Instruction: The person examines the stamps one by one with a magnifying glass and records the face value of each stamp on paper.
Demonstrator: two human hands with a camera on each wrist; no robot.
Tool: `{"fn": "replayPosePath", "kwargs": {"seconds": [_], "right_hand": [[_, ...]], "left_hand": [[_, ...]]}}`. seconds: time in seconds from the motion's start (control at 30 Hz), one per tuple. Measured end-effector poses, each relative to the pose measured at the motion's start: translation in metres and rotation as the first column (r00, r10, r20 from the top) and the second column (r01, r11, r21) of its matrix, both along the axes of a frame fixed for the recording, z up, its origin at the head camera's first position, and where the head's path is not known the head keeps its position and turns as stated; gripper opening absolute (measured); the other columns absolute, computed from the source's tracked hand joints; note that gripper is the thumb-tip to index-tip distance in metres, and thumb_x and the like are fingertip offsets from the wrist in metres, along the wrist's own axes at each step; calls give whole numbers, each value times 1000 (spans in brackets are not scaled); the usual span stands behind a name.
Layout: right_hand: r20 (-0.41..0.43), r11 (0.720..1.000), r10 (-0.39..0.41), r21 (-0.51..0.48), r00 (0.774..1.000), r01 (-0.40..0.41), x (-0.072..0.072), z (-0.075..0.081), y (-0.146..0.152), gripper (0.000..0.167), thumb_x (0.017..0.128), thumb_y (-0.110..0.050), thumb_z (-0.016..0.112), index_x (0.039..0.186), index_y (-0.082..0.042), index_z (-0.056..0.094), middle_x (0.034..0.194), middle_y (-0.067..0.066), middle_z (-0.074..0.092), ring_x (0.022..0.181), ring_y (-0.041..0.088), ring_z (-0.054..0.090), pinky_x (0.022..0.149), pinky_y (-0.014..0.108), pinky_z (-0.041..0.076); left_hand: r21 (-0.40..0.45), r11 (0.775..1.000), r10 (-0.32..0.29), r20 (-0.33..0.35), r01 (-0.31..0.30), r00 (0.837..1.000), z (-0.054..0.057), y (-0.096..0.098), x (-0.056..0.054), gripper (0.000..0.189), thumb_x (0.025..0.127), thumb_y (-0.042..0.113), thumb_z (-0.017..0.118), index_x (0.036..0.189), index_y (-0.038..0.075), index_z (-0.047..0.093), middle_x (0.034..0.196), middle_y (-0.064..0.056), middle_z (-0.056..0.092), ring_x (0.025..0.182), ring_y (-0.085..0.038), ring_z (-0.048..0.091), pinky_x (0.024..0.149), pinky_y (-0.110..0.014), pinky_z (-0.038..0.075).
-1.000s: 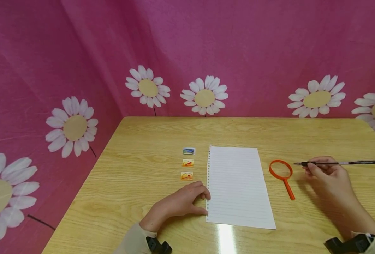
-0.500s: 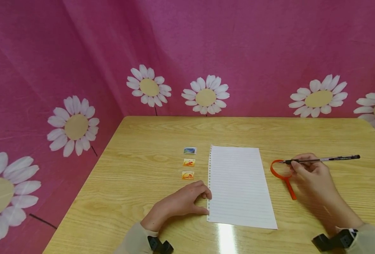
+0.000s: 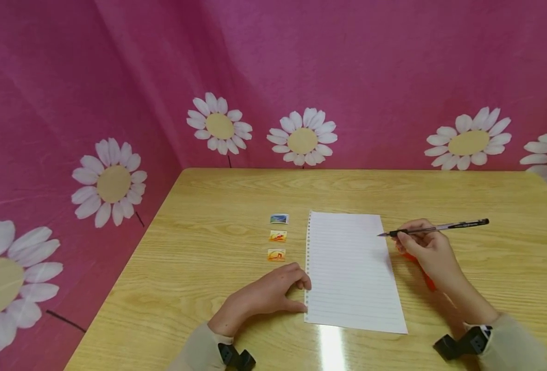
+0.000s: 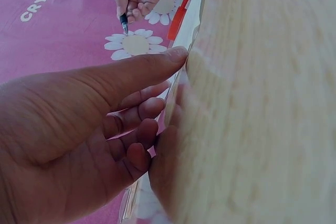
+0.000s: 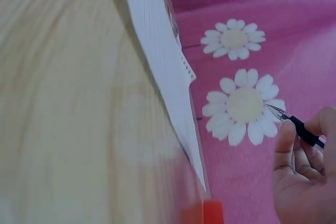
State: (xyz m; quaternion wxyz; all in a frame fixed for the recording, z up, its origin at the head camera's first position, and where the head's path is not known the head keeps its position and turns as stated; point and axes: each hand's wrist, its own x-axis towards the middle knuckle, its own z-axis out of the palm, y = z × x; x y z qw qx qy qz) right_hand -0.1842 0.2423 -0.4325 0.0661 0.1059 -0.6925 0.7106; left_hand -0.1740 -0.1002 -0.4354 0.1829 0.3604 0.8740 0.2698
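Note:
My right hand (image 3: 427,251) pinches a ballpoint pen (image 3: 461,225) between thumb and fingers. Its bare tip points left, over the right edge of a lined sheet of paper (image 3: 352,273). In the right wrist view the pen's dark grip (image 5: 307,134) and metal tip stand well off the tabletop. My left hand (image 3: 266,292) rests on the table at the sheet's punched left edge, thumb and fingers spread apart, thumb tip at the paper. Under the right hand lies an orange magnifying glass (image 3: 429,282), its ring mostly hidden by that hand.
Left of the sheet lie three small stamps in a column: a blue one (image 3: 279,219), a yellow-red one (image 3: 277,236) and another yellow-red one (image 3: 276,255). The wooden table (image 3: 199,232) meets a pink flowered cloth (image 3: 371,77) behind and at the left.
My right hand has carried the pen leftward, from right of the magnifying glass, across it, to the sheet's right edge. The left hand stays at the paper's left edge.

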Motion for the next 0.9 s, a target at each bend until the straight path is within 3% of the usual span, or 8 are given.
{"fn": "replayPosePath", "kwargs": {"seconds": [0.3,0.9], "right_hand": [[-47,996,15,91,999,-11,-6,1,-25,8,97,-3,56,101,-10,59,84,-7,68,75,0,64,65,16,53],[-43,991,112,73,993,-109,-10,9,-62,7,97,-3,57,101,-9,57,82,-10,69,72,5,64,65,18,53]], "left_hand": [[-8,1000,5,13,-5,1000,1,0,0,30,84,26,78,109,15,63,103,5,55,90,-2,48,88,-16,42],[-25,1000,5,7,-5,1000,-1,1,-1,30,85,28,77,109,16,63,101,7,53,87,-3,45,83,-15,40]]}}
